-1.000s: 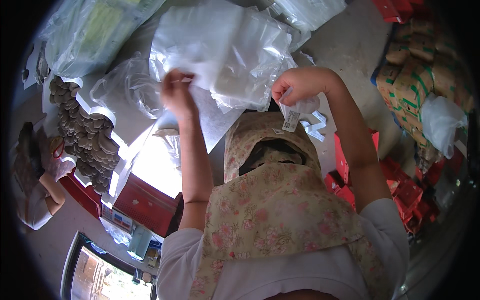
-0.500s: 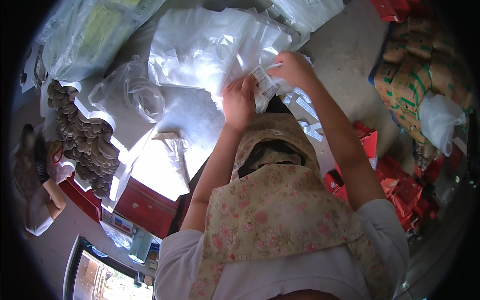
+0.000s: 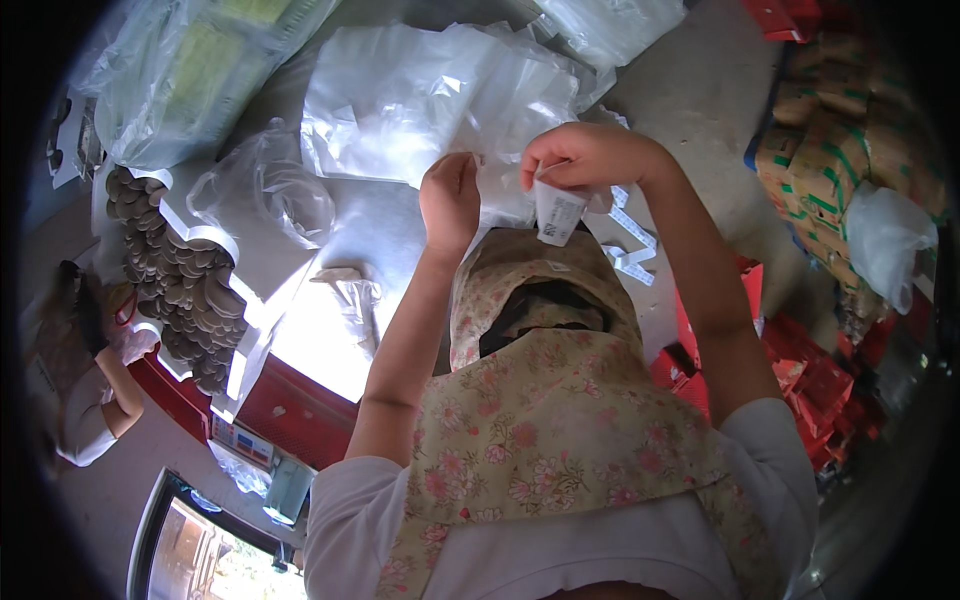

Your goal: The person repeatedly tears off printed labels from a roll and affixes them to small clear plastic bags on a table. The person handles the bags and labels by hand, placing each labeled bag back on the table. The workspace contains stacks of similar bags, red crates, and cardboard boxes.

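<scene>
My right hand is closed in a pinch on a white printed label, which hangs down from the fingertips. Left of it, my left hand has its fingers pressed together at the near edge of a stack of clear plastic bags. Whatever may be between those fingertips is hidden. Below my right wrist, a folded white strip with bluish marks dangles in a zigzag. More clear plastic lies on the table between the two hands.
Grey-brown mushrooms fill a white tray at the left. Near them are a loose clear bag, a scale and a co-worker's gloved hand. Red crates and stacked brown boxes stand on the right.
Both hands have moved apart. My right hand has come nearer and its label now hangs below the fingers, clear of the bags. My left hand has shifted slightly left.
</scene>
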Demonstrator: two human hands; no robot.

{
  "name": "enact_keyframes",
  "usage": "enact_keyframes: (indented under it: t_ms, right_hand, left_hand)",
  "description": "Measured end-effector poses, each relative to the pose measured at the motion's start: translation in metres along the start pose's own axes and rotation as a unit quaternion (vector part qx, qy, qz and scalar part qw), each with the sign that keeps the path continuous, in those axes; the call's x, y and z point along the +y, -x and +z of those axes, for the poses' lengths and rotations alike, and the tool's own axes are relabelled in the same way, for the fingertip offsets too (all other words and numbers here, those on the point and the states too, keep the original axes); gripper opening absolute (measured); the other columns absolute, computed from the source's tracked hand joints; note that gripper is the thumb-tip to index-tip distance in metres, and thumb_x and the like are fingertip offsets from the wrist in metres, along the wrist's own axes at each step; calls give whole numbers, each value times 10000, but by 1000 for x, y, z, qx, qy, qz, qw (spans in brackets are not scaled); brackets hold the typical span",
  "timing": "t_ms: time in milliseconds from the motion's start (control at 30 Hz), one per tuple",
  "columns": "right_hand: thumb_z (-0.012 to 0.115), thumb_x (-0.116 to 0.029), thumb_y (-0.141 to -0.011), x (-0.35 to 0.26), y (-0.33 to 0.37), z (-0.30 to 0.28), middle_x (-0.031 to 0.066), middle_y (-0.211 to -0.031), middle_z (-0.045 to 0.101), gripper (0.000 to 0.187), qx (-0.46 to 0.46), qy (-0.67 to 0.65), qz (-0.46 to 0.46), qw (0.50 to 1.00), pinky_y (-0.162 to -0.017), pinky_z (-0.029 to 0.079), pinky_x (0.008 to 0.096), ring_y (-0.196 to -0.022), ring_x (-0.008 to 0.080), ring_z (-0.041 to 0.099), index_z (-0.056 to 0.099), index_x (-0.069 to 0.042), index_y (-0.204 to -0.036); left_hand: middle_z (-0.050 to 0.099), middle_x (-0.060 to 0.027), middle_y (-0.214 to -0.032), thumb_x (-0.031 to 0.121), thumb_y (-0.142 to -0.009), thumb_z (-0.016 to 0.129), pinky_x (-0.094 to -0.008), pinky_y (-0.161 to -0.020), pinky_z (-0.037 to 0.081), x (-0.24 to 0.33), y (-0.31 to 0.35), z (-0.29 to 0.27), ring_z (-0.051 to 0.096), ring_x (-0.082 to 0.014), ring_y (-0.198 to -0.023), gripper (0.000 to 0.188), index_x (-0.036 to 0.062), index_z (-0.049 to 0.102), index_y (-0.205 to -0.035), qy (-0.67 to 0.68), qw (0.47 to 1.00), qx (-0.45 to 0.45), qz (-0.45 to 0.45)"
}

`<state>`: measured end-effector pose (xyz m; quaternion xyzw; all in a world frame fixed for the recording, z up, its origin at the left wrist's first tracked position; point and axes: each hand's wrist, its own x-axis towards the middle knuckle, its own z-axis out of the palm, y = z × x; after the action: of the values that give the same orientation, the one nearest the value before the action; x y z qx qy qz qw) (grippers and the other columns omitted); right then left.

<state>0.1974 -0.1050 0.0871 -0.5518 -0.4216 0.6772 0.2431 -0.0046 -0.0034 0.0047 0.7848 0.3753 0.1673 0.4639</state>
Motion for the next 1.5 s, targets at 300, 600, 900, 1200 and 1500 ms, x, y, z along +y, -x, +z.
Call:
enact_keyframes:
  t_ms: [300, 600, 900, 1200, 1500]
  right_hand:
    - [652, -104, -826, 74, -77, 16, 108, -836, 687, 138, 427, 183, -29, 885, -664, 505, 330, -728, 218, 665, 656, -34, -945]
    - [715, -189, -774, 60, 8, 1, 89, -758, 646, 192, 361, 166, 139, 907, -614, 473, 332, -688, 194, 628, 637, -26, -838]
    - [615, -27, -839, 25, 54, 0, 11, -866, 613, 13, 182, -73, -62, 979, -738, 462, 230, -802, 66, 566, 609, -17, -845]
    - [640, -50, -807, 27, -40, 14, 62, -815, 684, 131, 217, -13, -64, 974, -724, 506, 318, -742, 171, 651, 668, -26, -932]
    - [755, -176, -735, 75, -54, 20, 142, -767, 669, 204, 435, 239, 101, 862, -657, 501, 370, -688, 260, 650, 661, -36, -850]
  left_hand:
    - [569, -112, -1030, -9, -913, 496, -342, -856, 404, 57, -21, -49, 510, -253, -907, 168, -55, 547, -1066, -108, 848, 459, 242]
    - [658, -105, -935, 51, -755, 675, -426, -823, 462, 3, 12, 22, 615, -338, -916, 176, 77, 635, -924, -104, 980, -44, 164]
    - [705, -128, -864, 69, -856, 635, -313, -725, 510, 5, 0, 10, 667, -253, -775, 104, -10, 700, -873, 88, 996, -10, -20]
    - [549, -58, -880, 29, -916, 548, -280, -662, 425, 9, -32, -54, 506, -135, -729, 90, -32, 563, -980, 191, 916, 353, 20]
    - [651, -160, -966, 91, -867, 594, -442, -807, 471, -7, 15, 31, 611, -367, -898, 189, 57, 594, -1053, -112, 986, -53, 111]
